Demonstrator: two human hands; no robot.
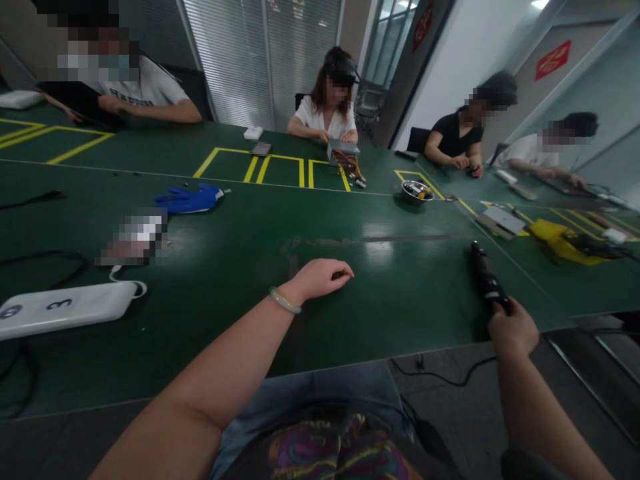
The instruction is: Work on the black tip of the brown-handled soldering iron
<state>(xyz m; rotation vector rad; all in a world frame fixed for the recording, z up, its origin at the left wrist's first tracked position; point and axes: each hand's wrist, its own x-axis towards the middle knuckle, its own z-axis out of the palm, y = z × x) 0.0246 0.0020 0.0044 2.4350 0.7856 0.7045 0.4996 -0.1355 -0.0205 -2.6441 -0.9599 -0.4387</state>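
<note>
The right hand (515, 330) of a seated worker grips a black cylindrical tool (485, 277) by its near end at the right front of a green bench (400, 300), its tip aimed away from the wearer; whether the tool touches the surface cannot be told. The left hand (323, 279), a pale bangle (284, 301) at its wrist, is poised over the middle of the bench, fingers drawn into a loose, narrow curl; nothing shows in it, though its palm is hidden. Judging by this view, the grip on the tool is made, while its tip meets no part in sight; how much work remains cannot be told. A metal bowl (417, 200) of small items stands beyond the tool, well apart. At left lie a blue glove (193, 199) and a white power bank (80, 307) marked 3. Opposite, a co-worker (327, 117) in white handles a metal box (343, 149) trailing coloured wires (345, 163).
</note>
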